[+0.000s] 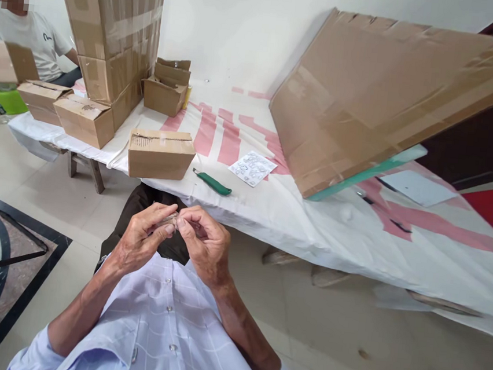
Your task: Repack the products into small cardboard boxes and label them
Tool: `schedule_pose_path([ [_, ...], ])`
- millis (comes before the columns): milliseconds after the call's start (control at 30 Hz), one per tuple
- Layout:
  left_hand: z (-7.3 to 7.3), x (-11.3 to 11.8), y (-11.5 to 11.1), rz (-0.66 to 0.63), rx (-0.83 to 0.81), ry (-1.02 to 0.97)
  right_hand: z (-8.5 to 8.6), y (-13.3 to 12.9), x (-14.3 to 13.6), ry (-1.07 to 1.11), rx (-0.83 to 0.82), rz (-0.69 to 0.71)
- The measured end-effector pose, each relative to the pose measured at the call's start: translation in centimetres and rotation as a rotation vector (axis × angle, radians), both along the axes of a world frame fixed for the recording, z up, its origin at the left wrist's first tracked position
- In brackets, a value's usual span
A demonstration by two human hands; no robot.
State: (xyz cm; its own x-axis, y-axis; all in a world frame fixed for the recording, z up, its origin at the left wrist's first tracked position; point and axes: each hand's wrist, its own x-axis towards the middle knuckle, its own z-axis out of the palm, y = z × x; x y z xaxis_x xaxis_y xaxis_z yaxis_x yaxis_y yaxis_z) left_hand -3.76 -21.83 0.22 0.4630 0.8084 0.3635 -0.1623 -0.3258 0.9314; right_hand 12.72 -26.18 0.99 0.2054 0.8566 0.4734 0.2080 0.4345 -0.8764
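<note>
Over my lap, my left hand (pixel 148 235) and my right hand (pixel 204 244) meet at the fingertips. Pinched between them is a small, pale brownish crumpled piece (pixel 170 220), mostly covered by the fingers; its kind does not show. Both hands are closed on it. Just ahead, a closed cardboard box (pixel 160 154) stands at the table's near edge. To its right lies a green utility knife (pixel 212 183), and past that a white sheet with a grey pattern (pixel 252 168) lies flat on the cloth.
A tall stack of taped cartons (pixel 112 44) rises at the left, with smaller boxes (pixel 82 118) before it. An opened carton (pixel 166 88) sits behind. A large flat carton (pixel 394 100) leans at the right. Another person (pixel 33 42) sits far left. A white cloth (pixel 312 229) covers the table.
</note>
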Motion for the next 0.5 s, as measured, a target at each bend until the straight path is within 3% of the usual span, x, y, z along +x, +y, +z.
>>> schedule_pose_path([
  [167, -0.1, -0.1, 0.1, -0.028, 0.0, -0.036, -0.2, 0.1, 0.1, 0.064, 0.011, 0.05],
  [500, -0.2, 0.8, 0.3, 0.125, 0.056, -0.077, -0.3, 0.1, -0.1, 0.189, 0.008, 0.149],
])
